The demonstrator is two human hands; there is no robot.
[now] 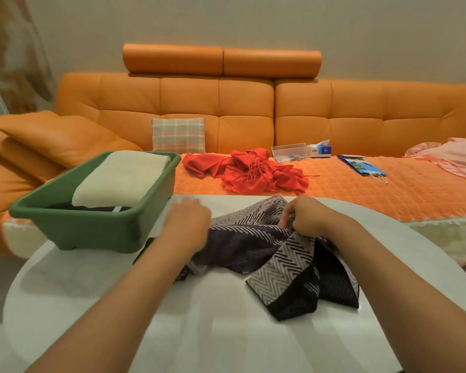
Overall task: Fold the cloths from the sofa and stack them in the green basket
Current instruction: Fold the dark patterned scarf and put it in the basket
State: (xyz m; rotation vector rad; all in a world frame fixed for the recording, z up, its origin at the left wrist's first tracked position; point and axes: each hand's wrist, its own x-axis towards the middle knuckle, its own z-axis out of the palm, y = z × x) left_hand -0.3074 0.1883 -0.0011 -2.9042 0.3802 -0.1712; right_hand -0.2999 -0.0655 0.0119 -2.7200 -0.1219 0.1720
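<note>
The green basket point(92, 224) held a cream cloth point(121, 179) over a dark cloth point(65, 205); the right hand point(310, 216) pinched the scarf point(253, 238), the left hand point(187, 224) lay flat on it.

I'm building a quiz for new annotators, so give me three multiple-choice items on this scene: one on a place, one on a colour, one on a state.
1. Where does the crumpled red cloth lie?
A) on the floor
B) on the sofa seat
C) on a chair

2. What colour is the top folded cloth in the green basket?
A) cream
B) blue
C) black

3. How is the zigzag cloth on the white table?
A) folded flat
B) rumpled, pinched by the right hand
C) rolled into a tube

Answers:
1 B, it lies heaped on the orange seat cover.
2 A, its pale cream surface shows above the rim.
3 B, it lies in loose folds with the hand gripping an edge.
</note>
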